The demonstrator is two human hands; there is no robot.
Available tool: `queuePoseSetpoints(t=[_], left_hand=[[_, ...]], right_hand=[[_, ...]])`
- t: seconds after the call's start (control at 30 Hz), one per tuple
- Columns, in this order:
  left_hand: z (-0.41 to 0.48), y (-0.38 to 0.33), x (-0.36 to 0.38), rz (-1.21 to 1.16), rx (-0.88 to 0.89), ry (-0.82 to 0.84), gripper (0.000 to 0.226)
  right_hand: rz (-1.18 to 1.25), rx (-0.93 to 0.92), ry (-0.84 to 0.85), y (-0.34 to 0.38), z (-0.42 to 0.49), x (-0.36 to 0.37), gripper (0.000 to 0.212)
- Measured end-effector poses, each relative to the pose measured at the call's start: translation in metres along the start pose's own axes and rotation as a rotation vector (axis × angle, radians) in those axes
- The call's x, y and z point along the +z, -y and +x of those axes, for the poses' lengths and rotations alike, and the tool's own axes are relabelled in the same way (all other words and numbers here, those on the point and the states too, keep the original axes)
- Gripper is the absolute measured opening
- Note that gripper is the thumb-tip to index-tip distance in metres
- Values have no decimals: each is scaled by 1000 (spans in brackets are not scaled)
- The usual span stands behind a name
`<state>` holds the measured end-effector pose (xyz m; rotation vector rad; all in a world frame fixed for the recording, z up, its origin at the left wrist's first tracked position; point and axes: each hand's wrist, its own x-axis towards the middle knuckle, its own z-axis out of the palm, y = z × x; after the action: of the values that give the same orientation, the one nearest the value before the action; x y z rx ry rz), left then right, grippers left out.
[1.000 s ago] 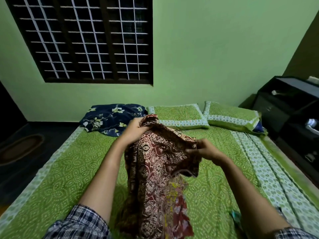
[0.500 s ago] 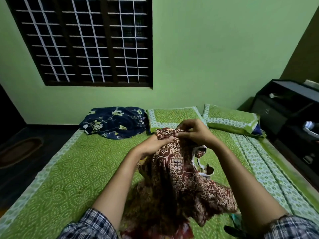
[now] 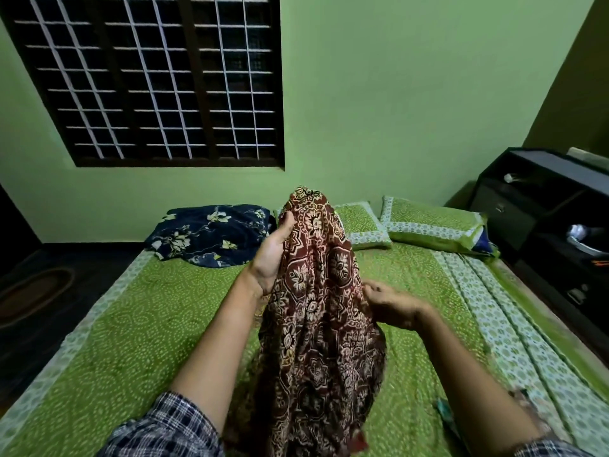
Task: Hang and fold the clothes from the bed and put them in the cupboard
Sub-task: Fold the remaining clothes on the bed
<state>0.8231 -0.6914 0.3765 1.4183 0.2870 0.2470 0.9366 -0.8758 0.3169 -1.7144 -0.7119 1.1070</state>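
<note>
— Head view: count?
— One maroon garment [image 3: 316,324], held up over the bed [image 3: 131,324]; two green pillows [image 3: 431,225].
— Grip?
— The left hand [image 3: 272,258] curls round its top. The right hand [image 3: 395,306] is blurred; its fingers [image 3: 372,289] touch the side, pinching or not I cannot tell.

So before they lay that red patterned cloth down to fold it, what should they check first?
1. Left hand grips the top of the patterned garment: ok.
2. Right hand has hold of the garment's side: cannot tell, it is blurred.
3. Garment hangs smooth: not ok, it drapes in bunched folds.
4. Bare bedsheet to lay it on: ok, to the left of the garment.
5. Navy floral cloth out of the way: ok, it lies at the head beside the pillows.
6. Cupboard ready: cannot tell, only a dark shelf unit shows at the right.
</note>
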Motion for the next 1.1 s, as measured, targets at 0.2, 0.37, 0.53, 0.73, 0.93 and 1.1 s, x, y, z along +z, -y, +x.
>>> queuePoseSetpoints(t=[0.2, 0.37, 0.53, 0.73, 0.93, 1.1], left_hand=[[2, 4, -11, 265, -74, -101, 60], [3, 16, -11, 497, -259, 11, 72], [15, 38, 17, 408, -130, -173, 17], [17, 16, 11, 31, -57, -277, 56], [22, -1, -5, -104, 42, -266, 42], [22, -5, -5, -103, 3, -212, 50]], right_hand=[[-813, 83, -222, 28, 24, -20, 14], [-1063, -67, -466, 69, 28, -10, 3], [-671, -503, -368, 89, 30, 19, 54], [-150, -548, -608, 59, 26, -21, 37], [-122, -235, -206, 24, 16, -23, 37], [-138, -357, -181, 29, 31, -6, 25]])
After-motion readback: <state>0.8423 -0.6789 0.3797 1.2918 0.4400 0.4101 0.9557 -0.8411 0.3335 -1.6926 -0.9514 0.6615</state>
